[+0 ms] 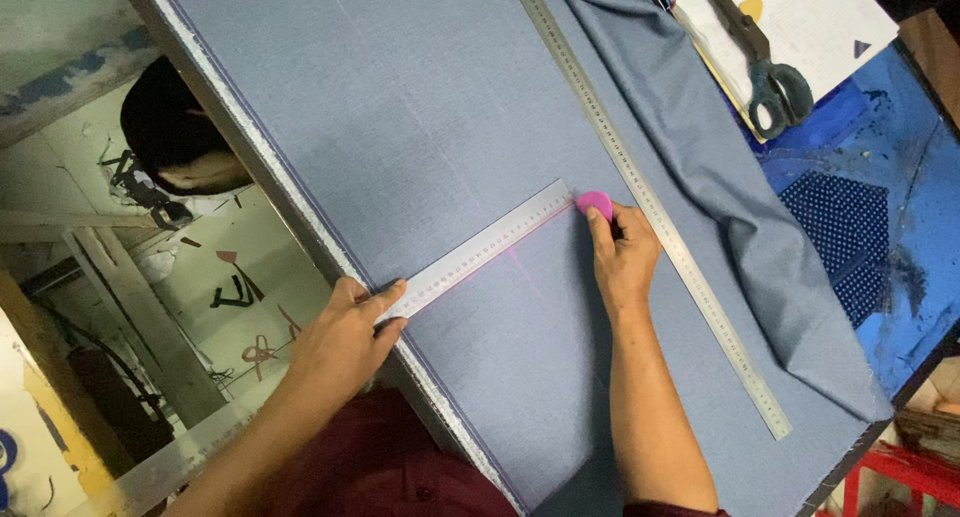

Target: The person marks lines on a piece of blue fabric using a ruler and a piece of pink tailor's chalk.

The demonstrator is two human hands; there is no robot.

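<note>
Left hand (345, 337) flat on short ruler (480, 249), right hand (622, 252) pinching pink chalk (594, 204) over grey cloth (420, 107).

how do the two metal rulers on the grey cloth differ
The short ruler is pinned at its near end by the left hand; the long ruler lies untouched. The short one crosses the cloth; the long one runs along it. The right hand holds pink chalk at the short ruler's end. Both are flat silver steel.

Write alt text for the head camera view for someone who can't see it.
The left hand presses a short steel ruler onto grey-blue woven cloth while the right hand holds pink tailor's chalk at its far end. A long steel ruler and dark-handled scissors lie beyond.
</note>
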